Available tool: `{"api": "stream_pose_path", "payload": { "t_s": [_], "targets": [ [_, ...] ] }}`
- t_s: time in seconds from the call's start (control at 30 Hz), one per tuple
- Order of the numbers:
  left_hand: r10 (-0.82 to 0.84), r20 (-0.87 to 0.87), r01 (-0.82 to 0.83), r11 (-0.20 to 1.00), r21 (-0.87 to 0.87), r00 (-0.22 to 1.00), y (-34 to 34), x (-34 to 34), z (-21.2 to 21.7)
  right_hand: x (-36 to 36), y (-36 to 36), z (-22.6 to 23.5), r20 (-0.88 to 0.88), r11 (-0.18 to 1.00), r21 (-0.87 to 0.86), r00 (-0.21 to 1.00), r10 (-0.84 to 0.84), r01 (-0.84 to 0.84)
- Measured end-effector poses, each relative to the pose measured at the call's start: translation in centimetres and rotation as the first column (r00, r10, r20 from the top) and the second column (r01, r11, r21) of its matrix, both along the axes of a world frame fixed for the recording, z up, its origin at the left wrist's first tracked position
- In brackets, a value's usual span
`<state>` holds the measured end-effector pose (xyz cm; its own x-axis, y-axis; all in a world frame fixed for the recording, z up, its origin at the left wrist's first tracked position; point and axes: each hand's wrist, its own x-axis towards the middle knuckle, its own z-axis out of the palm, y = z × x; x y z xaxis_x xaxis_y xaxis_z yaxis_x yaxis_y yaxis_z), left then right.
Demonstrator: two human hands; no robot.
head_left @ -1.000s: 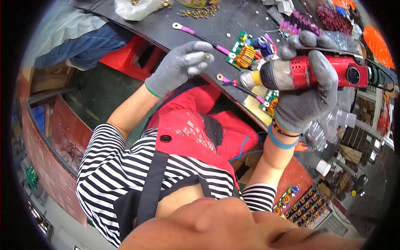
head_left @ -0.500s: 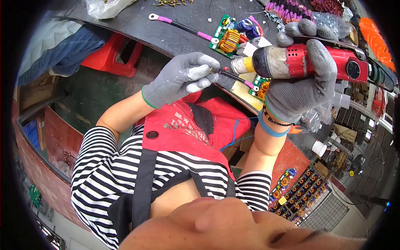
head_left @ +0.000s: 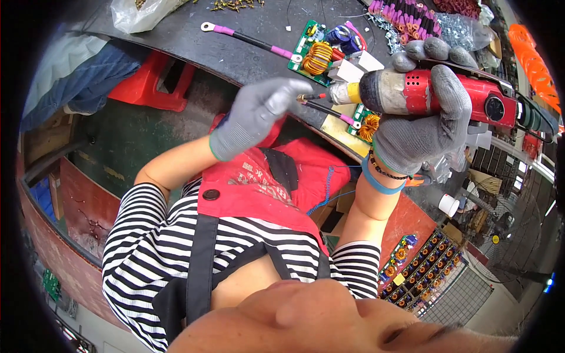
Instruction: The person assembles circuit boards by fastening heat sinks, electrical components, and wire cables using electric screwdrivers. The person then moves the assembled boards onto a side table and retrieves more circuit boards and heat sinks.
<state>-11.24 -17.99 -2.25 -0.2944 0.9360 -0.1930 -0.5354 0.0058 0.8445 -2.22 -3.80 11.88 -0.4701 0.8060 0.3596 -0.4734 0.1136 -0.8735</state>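
Observation:
My right hand (head_left: pixel 426 120), in a grey coated glove, is wrapped round a red and grey power drill (head_left: pixel 421 93). The drill lies level, its bit toward the left. At the tip of the bit (head_left: pixel 319 96) sits a small brass-coloured piece, likely a screw (head_left: pixel 301 98). Beside that tip is my left hand (head_left: pixel 253 115), also gloved; motion smears its fingers, so their grip does not show. Just below the bit, a black cable with a ring lug (head_left: pixel 332 112) runs to a green circuit board with a copper coil (head_left: pixel 368 126), partly behind my right hand.
Another circuit board (head_left: pixel 315 53) lies on the dark bench with a pink-and-black lug cable (head_left: pixel 250 42). Farther back are loose brass screws (head_left: pixel 235 5), a plastic bag (head_left: pixel 138 15) and bundled pink cables (head_left: pixel 406 17). A red stool (head_left: pixel 156 82) stands at the left.
My left hand has shifted slightly left, its fingers now blurred beside the bit tip. The brass-coloured piece shows more plainly there. The drill stays almost where it was.

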Motion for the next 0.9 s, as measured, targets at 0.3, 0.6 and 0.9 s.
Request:
{"api": "stream_pose_path", "payload": {
  "t_s": [0.3,0.6,0.9],
  "targets": [
    [0.068,-0.969,0.021,0.998,0.065,-0.239,4.6,-11.0,-3.3,-2.5,4.4,-2.9,-0.039,0.999,0.033,0.998,-0.039,0.041],
    [-0.257,-0.870,0.249,0.889,-0.384,-0.421,7.2,-12.3,0.0,-5.4,4.4,-4.7,-0.718,0.691,-0.352,0.656,0.234,-0.631],
    [-0.022,-0.928,0.378,0.909,-0.173,-0.372,7.5,-12.7,1.1,-6.6,3.3,-4.8,-0.180,0.964,-0.219,0.977,0.112,-0.151]
  ]
}}
